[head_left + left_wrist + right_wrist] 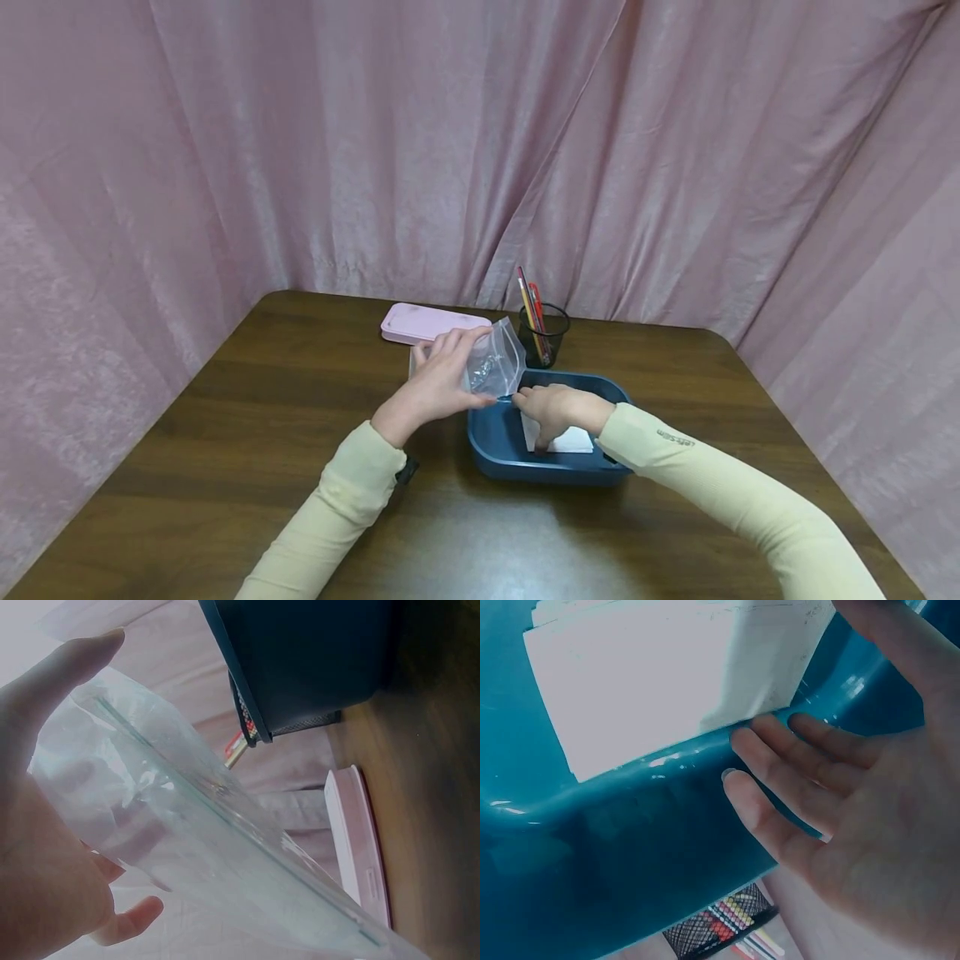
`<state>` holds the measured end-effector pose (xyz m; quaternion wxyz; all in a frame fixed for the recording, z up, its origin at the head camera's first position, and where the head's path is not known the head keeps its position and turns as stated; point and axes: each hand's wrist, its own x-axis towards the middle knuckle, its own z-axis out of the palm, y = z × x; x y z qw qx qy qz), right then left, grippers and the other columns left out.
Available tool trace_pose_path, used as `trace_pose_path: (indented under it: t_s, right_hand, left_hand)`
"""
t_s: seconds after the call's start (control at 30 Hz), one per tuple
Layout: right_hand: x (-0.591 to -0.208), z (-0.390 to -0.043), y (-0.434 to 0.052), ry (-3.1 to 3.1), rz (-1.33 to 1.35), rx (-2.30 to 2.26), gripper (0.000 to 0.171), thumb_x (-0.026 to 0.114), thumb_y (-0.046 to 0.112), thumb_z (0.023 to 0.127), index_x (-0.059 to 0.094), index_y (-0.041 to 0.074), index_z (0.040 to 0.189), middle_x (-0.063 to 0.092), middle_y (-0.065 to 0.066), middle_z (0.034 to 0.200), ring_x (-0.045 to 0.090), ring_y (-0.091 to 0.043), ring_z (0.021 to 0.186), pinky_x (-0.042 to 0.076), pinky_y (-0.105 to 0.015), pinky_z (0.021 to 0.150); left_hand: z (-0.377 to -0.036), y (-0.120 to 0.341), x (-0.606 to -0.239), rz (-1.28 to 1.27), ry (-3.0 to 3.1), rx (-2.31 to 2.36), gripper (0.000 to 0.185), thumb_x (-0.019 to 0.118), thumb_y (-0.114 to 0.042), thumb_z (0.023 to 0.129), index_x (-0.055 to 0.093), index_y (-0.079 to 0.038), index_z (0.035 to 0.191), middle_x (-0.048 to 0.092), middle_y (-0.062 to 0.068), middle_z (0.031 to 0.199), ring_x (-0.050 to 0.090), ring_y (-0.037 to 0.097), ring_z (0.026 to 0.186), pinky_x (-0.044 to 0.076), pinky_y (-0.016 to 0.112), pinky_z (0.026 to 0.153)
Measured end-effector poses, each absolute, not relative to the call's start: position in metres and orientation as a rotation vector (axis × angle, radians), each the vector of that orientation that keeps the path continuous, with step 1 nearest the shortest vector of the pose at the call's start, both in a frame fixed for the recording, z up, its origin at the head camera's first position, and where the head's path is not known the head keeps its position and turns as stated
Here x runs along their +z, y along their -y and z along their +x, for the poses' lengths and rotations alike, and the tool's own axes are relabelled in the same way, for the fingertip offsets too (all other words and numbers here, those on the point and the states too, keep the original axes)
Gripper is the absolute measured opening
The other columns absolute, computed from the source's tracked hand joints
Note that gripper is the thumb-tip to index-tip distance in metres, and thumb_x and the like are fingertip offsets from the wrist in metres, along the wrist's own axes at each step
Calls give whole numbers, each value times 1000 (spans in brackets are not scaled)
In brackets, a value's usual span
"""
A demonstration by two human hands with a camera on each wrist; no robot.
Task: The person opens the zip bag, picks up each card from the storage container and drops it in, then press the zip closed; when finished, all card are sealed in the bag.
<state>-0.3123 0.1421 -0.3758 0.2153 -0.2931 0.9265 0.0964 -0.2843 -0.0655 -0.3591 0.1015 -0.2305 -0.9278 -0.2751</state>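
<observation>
Clear plastic caught the light in the head view: a transparent zip-top plastic bag (pixel 497 364) was held up just above the near-left corner of a dark blue plastic tray (pixel 495 446), gripped by the left hand (pixel 438 379) with the thumb on its near face and the fingers curled over its top edge. The right hand (pixel 553 408) lay inside the tray with fingers extended down onto a white sheet of paper (pixel 573 440) on the tray floor. Behind the tray stood a black mesh pencil cup (pixel 545 337) holding coloured pencils, and to its left a flat pink pencil case (pixel 427 322) lay on the brown wooden table (pixel 300 467), with pink curtains (pixel 300 150) closing in the back and sides. From the left wrist, the bag (pixel 210 825) filled most of the frame and veiled what was behind it; the left hand's fingers (pixel 67 667) pinched it, and the tray's dark wall (pixel 315 660), the mesh cup (pixel 300 724) and the pink case (pixel 360 840) showed beyond. From the right wrist, the right hand's fingers (pixel 780 780) were straight and slightly apart, pressing the tray's inner wall (pixel 630 847) beside the white paper (pixel 667 675); the pencil cup (pixel 720 930) peeked in below.
</observation>
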Motion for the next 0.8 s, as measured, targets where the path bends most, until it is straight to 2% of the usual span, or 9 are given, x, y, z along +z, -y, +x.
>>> trace_pose_path:
  t_s: [0.27, 0.4, 0.53, 0.63, 0.8]
  right_hand:
    - [-356, -314, -151, -2597, -907, 58, 89, 81, 33, 77, 33, 11, 149, 47, -12, 145, 55, -29, 122, 44, -50, 104]
    - [-347, -312, -161, -2645, -983, -120, 79, 78, 31, 80, 39, 12, 145, 52, -10, 136, 59, -27, 113, 50, -46, 95]
    - [-340, -309, -172, -2707, -1092, -298, 59, 75, 31, 82, 54, 11, 133, 57, -11, 124, 61, -28, 104, 54, -43, 87]
    - [-336, -307, -179, -2733, -1148, -456, 49, 74, 32, 83, 60, 11, 125, 59, -12, 123, 61, -31, 107, 54, -46, 88]
    - [-332, -304, -187, -2761, -1173, -698, 45, 75, 31, 82, 63, 10, 121, 62, -11, 121, 59, -33, 111, 51, -51, 91]
  left_hand:
    - [-284, 67, -359, -679, 2741, -815, 98, 87, -39, 68, 30, -28, 147, 47, 8, 132, 42, 29, 124, 20, 59, 100]
    - [-284, 67, -358, -680, 2741, -802, 98, 87, -40, 68, 30, -27, 147, 47, 9, 133, 42, 30, 124, 20, 59, 99]
    - [-286, 68, -357, -671, 2756, -804, 98, 86, -39, 69, 29, -28, 148, 47, 9, 133, 41, 30, 124, 20, 59, 100]
    - [-286, 68, -357, -664, 2764, -805, 98, 86, -40, 69, 28, -29, 148, 46, 9, 134, 41, 30, 124, 19, 59, 101]
    - [-287, 69, -357, -653, 2764, -812, 99, 86, -39, 69, 28, -29, 148, 47, 8, 133, 41, 29, 124, 19, 59, 102]
